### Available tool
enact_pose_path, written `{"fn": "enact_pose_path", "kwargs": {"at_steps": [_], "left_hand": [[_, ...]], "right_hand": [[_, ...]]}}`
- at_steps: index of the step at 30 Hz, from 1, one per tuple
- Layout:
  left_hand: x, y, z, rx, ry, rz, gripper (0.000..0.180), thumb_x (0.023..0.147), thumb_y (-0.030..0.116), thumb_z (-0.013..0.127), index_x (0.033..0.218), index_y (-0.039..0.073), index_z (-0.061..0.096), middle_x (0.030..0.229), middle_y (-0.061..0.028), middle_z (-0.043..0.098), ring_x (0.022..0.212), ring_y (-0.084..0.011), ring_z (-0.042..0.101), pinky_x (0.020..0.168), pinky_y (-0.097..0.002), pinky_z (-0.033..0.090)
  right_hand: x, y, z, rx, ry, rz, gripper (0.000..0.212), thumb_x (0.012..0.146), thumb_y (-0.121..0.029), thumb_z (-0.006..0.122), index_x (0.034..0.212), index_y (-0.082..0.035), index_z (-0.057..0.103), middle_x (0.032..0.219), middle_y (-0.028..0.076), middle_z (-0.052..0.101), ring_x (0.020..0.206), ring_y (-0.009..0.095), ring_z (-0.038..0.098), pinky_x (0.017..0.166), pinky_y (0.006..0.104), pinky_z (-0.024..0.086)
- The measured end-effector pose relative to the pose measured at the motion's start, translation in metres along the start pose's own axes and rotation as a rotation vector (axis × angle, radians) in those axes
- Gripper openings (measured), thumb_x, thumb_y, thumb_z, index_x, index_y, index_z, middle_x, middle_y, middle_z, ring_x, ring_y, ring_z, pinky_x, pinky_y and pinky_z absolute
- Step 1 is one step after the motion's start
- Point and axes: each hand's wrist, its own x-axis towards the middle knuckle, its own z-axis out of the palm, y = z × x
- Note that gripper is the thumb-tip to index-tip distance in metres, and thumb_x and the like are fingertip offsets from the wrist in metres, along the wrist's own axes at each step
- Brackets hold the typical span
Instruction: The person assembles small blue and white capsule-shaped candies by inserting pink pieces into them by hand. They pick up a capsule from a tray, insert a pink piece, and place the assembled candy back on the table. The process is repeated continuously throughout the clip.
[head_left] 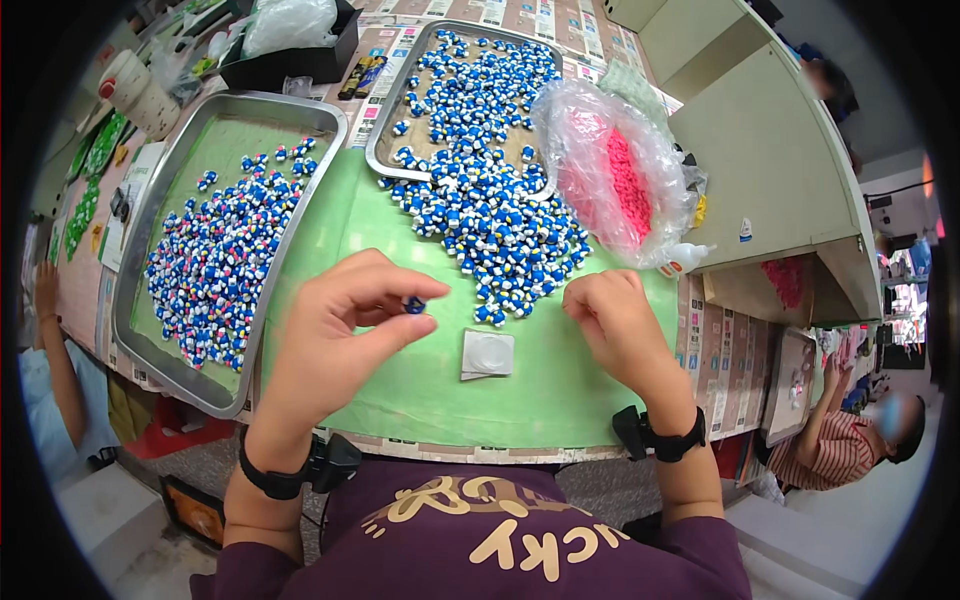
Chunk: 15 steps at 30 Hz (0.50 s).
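My left hand (340, 335) is closed in a pinch, with a small blue figurine piece (414, 306) between thumb and fingertips. My right hand (622, 325) is curled shut at the right edge of the pile; whatever its fingertips hold is hidden. Between the hands, a small white square block with a round, shallow dish (488, 354) lies on the green mat (400, 405). Beyond it spreads a heap of small blue-and-white figurine pieces (500, 240), spilling from a metal tray (378, 140). A clear plastic bag (570, 110) of tiny pink parts (625, 180) rests behind my right hand.
On the left stands a second metal tray (122, 290) of blue, white and pink pieces. A black bin (285, 66) with plastic bags sits behind it. A small white bottle (688, 257) lies by the pink parts. Grey cabinets (770, 160) border the right. Other people sit at both sides.
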Motion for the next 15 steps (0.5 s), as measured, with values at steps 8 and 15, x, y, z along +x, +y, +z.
{"fn": "enact_pose_path", "kwargs": {"at_steps": [8, 15], "left_hand": [[0.001, 0.001, 0.039, -0.363, -0.182, -0.138, 0.019, 0.083, 0.0, 0.07, 0.102, -0.001, 0.07, 0.089, -0.0045, 0.057, 0.078, -0.0109, 0.06, 0.062, -0.0221, 0.053], [0.002, 0.005, 0.038, -0.476, -0.209, -0.17, 0.011, 0.089, 0.005, 0.066, 0.096, -0.002, 0.07, 0.085, -0.0053, 0.058, 0.067, -0.0106, 0.059, 0.054, -0.0218, 0.05]], "right_hand": [[0.024, -0.064, -0.023, 0.402, 0.208, -0.166, 0.032, 0.072, 0.012, 0.064, 0.084, -0.012, 0.048, 0.089, 0.003, 0.066, 0.077, 0.019, 0.057, 0.075, 0.0333, 0.037], [0.026, -0.072, -0.019, 0.365, 0.29, -0.231, 0.029, 0.075, 0.007, 0.07, 0.083, -0.011, 0.048, 0.089, 0.004, 0.067, 0.073, 0.02, 0.058, 0.072, 0.0338, 0.039]]}}
